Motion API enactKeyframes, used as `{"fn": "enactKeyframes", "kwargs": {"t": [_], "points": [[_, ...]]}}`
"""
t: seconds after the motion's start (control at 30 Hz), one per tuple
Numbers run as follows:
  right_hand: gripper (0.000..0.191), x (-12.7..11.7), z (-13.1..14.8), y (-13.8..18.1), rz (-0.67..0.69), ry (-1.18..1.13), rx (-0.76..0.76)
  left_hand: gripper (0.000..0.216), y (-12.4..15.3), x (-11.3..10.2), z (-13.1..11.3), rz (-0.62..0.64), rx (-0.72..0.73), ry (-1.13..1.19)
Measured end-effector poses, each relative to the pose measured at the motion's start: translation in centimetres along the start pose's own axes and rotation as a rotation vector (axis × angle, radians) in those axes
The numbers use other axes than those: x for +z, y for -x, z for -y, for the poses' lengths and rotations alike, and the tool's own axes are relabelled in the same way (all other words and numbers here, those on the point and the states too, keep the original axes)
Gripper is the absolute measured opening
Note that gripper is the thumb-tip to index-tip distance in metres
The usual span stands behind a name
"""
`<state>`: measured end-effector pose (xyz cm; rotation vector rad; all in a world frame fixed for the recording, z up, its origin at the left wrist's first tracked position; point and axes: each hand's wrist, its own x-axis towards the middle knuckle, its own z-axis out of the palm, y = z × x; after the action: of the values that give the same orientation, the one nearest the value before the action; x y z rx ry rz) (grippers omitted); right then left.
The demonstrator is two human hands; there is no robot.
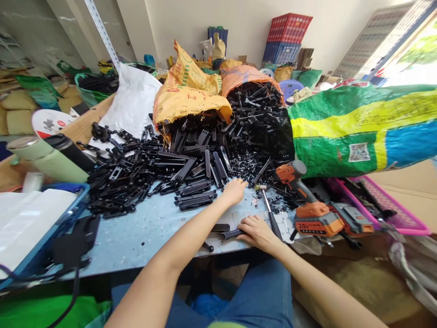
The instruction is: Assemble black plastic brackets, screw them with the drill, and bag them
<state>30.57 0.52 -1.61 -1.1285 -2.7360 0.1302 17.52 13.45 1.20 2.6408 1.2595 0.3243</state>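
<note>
Head view near worktable (136,232), facing forward, down.

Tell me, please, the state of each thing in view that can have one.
Left hand: near small loose pins
Right hand: on a forked part
Yellow sack: open, black parts spilling out
Orange sack: open
Hammer: lying down, unheld
Power drill: set down, unheld, battery fitted
Pale green bottle: lidded
Pink basket: open, holding dark items
Red crates: stacked on blue crates

You can read "20V" on the battery (319,218) of the power drill (306,190) near your bench's (136,241) right edge. Beyond it, the green bag (319,148) carries a QR code (359,153) and handwriting (389,114) too blurred to read. Toward the far edge, the yellow sack's (193,104) red characters (178,69) are unclear.
</note>
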Motion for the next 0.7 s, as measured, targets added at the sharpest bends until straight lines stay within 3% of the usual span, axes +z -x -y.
{"fn": "enactKeyframes", "kwargs": {"t": [0.07,0.13,0.23,0.3,0.43,0.57,0.7], "points": [[0.033,-0.4,0.1,0.5,-0.023,-0.026,0.018,0.033,-3.3,1.2,-0.9,0.016,0.027,0.009],[0.029,-1.2,-1.0,0.5,-0.128,-0.038,0.085,0.03,-4.7,2.4,-1.6,0.031,0.038,0.01],[0.028,-3.1,-4.9,-1.4,-0.332,0.01,0.323,0.031,-4.2,3.5,-1.9,0.045,0.022,0.004],[0.029,-4.1,-8.0,-3.9,-0.299,0.097,0.494,0.032,-2.9,3.6,-1.5,0.052,0.002,-0.002],[0.023,-4.0,-12.1,-9.6,-0.075,0.184,0.663,0.019,1.3,1.7,0.4,0.032,-0.058,-0.004],[0.018,-2.5,-12.6,-12.5,-0.054,0.125,0.724,0.015,8.6,-1.7,3.5,-0.117,-0.163,0.016],[0.023,-2.3,-11.5,-12.0,-0.101,0.029,0.741,0.022,16.8,-3.3,5.5,-0.529,-0.344,0.33]]}}
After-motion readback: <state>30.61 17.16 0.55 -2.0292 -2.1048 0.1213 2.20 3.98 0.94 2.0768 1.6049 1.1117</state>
